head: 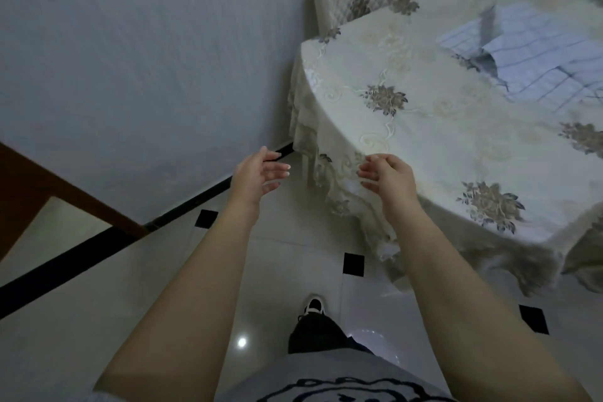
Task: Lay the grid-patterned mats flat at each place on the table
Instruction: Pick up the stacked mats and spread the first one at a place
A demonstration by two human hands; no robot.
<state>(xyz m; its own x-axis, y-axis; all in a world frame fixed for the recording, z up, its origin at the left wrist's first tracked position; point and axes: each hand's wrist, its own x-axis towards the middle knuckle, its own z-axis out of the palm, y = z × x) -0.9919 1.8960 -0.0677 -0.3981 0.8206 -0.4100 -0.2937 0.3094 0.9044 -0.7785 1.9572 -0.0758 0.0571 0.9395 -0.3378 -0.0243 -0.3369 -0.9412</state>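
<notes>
- Both our hands are empty, fingers loosely spread: left hand (257, 173) hangs just off the worktop (440, 147) corner, right hand (388, 176) before its draped edge.
- We judge the step to be the approach to the mats (535, 52); next we must reach across the worktop and grip one.
- Grid-patterned, pale blue, the mats lie heaped and folded on the worktop's far side, not yet flat.

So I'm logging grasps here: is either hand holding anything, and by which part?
Nothing is held. The left hand and right hand are both empty and relaxed; the grid-patterned mats lie untouched on the table.
</notes>
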